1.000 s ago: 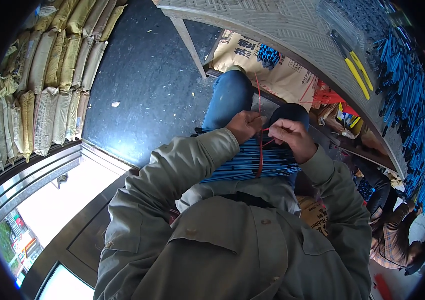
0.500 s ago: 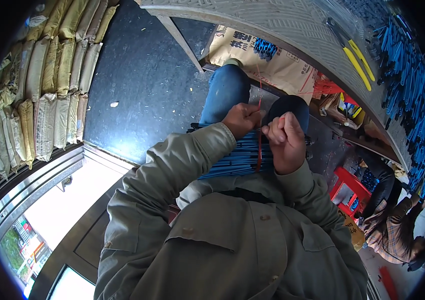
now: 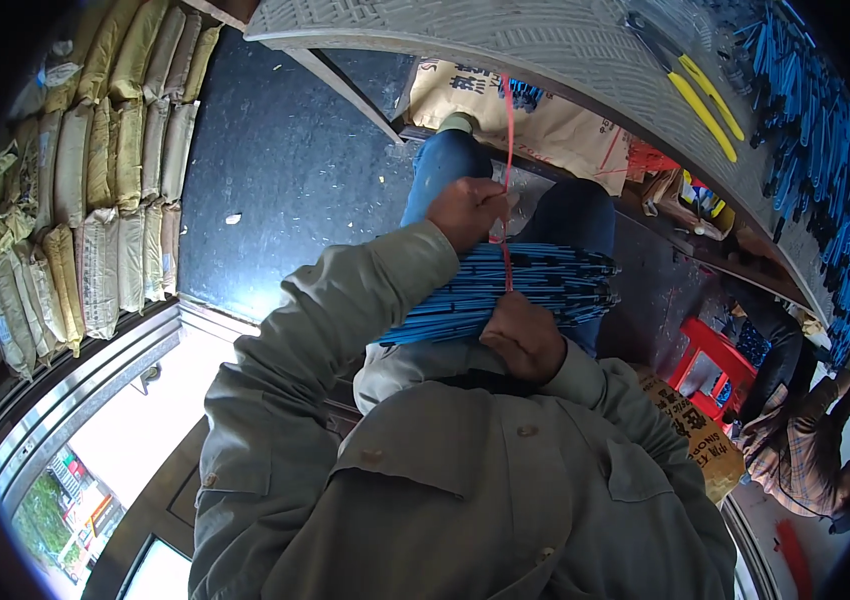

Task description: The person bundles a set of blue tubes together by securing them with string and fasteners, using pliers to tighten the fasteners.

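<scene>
Across my lap lies a bundle of thin blue rods (image 3: 445, 308) with black parts. A red plastic strap (image 3: 510, 130) runs over the bundle's middle and stretches up past its far side. At that far side my left hand (image 3: 469, 212) is closed, pinching the strap between thumb and fingers. My right hand (image 3: 525, 338) is closed on the near side of the bundle, where the strap disappears under its fingers. What exactly the right fingers grip is partly hidden, though the strap runs straight into them.
A grey workbench (image 3: 565, 50) spans the far side, bearing yellow-handled pliers (image 3: 702, 105) and a heap of blue rods (image 3: 825, 170). Filled sacks (image 3: 95, 200) are stacked at left. A red stool (image 3: 715, 365) and another person (image 3: 795, 450) are at right.
My right hand has dropped from beside the left hand to the bundle's near side. My left hand has shifted slightly away and left. The strap now stands taut and wider above the bundle.
</scene>
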### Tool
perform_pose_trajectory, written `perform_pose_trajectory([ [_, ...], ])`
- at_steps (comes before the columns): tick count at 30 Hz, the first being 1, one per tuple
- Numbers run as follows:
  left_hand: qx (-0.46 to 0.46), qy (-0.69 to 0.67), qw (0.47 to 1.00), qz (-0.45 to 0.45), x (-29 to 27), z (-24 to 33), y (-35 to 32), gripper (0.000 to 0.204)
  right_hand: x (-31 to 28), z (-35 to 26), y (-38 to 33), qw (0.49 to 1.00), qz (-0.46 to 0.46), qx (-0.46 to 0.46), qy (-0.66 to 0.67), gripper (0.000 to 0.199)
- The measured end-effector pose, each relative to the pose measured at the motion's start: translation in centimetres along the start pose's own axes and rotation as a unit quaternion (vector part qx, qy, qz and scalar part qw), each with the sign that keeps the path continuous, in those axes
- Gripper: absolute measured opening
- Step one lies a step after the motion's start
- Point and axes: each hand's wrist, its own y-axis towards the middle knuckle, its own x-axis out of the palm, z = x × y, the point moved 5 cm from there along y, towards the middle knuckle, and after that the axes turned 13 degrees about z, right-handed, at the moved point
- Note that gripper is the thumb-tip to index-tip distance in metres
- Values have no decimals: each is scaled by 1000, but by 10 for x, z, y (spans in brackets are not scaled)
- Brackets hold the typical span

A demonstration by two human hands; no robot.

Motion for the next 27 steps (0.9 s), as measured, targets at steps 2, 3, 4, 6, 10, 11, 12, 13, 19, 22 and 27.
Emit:
perform_pose_trajectory([
  [2,-37,-67,994,-84,-16,34,1,21,-2,2,2,999,12,-38,0,12],
  [3,-74,-138,974,-164,-23,58,-2,18,-3,4,1,999,7,-48,-5,11],
  [4,-75,-137,973,-171,-36,73,0,18,-5,4,1,998,2,-56,-12,11],
  [6,104,159,885,-426,-39,91,-19,18,-7,6,-1,998,2,-62,-18,11],
  [10,199,356,864,-295,-31,79,-12,18,-7,3,3,996,11,-85,0,10],
  [11,231,416,844,-248,-27,75,-11,18,-7,4,3,996,20,-81,7,11],
  [12,266,470,817,-203,-20,71,-7,19,-6,5,4,997,31,-74,11,12],
  [13,301,518,785,-157,-13,68,-3,21,-7,7,5,997,44,-66,14,13],
  [19,-279,-225,932,60,32,21,-5,24,-19,23,27,993,112,-35,1,15],
  [22,-288,-249,920,94,34,8,20,25,-25,32,40,985,150,71,51,16],
  [27,-298,-156,935,112,40,-6,34,22,-27,44,39,914,212,255,233,18],
])
